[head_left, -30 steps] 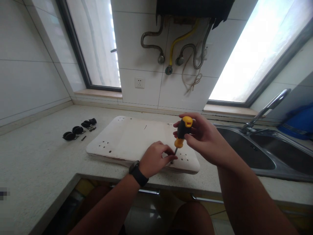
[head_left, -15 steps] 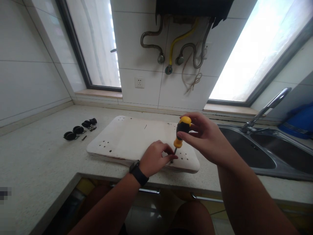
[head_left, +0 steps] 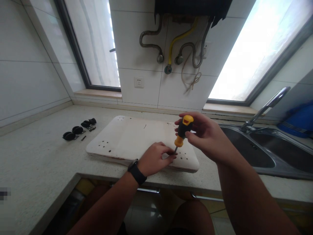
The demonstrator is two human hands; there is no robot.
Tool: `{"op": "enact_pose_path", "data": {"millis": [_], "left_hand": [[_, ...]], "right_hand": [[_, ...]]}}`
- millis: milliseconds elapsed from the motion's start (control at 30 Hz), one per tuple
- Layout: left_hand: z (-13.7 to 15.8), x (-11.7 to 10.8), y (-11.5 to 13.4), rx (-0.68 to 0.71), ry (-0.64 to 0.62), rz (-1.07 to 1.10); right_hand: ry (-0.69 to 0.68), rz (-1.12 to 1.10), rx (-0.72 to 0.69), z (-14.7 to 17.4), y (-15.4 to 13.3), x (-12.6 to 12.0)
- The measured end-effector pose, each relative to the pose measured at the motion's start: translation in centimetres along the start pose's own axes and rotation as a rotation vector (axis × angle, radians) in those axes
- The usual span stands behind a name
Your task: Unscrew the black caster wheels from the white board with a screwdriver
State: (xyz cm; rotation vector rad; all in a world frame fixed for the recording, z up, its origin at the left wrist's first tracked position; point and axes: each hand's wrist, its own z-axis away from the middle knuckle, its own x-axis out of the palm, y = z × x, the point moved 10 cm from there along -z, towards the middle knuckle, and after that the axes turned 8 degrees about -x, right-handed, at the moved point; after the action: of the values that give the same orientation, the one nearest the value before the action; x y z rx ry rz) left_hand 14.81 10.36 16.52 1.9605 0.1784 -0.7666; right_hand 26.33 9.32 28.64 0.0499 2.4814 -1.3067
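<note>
My right hand (head_left: 205, 135) grips the yellow and black handle of a screwdriver (head_left: 184, 128), which tilts with its metal shaft pointing down and left. Thumb and forefinger of my left hand (head_left: 156, 159), with a black watch on its wrist, close in a pinch about the shaft's lower end. Whatever sits under the tip is hidden by those fingertips. Both hands are over the front right part of a white board (head_left: 137, 133) with rounded corners, lying flat on the counter. Groups of small dark holes mark the board near its corners.
Several black caster wheels (head_left: 77, 130) lie on the pale counter (head_left: 44, 156) at the left, with small screws (head_left: 92, 129) beside them. A steel sink (head_left: 262, 163) with a faucet (head_left: 266, 109) is at the right. Hoses and a wall socket (head_left: 139, 82) are on the tiled wall behind.
My right hand's fingers have shifted round the screwdriver handle, which has turned and moved slightly right. The left hand keeps its pinch near the tip. The board lies as before.
</note>
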Motion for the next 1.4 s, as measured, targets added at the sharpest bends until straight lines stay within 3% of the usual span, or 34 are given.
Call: {"op": "enact_pose_path", "data": {"millis": [200,367,700,1000,1267,1400], "left_hand": [[-0.1,-0.3,-0.5,-0.049,0.036,0.05],[-0.1,-0.6,-1.2,-0.117,0.067,0.066],[0.1,-1.0,-0.9,-0.096,0.084,0.066],[0.2,-1.4,0.5,0.016,0.081,0.078],[0.7,-0.5,1.6,0.121,-0.061,-0.338],[1.0,0.2,1.3,0.116,-0.089,-0.42]], "right_hand": [[-0.003,-0.033,0.002,-0.1,0.0,0.2],[-0.03,0.078,-0.038,-0.1,-0.3,0.1],[0.013,0.032,-0.044,0.0,-0.7,0.0],[0.401,-0.099,-0.08,1.9,0.5,-5.9],[0.727,-0.379,0.073,6.9,5.1,-9.2],[0.844,-0.449,0.172,9.7,7.6,-10.0]]}}
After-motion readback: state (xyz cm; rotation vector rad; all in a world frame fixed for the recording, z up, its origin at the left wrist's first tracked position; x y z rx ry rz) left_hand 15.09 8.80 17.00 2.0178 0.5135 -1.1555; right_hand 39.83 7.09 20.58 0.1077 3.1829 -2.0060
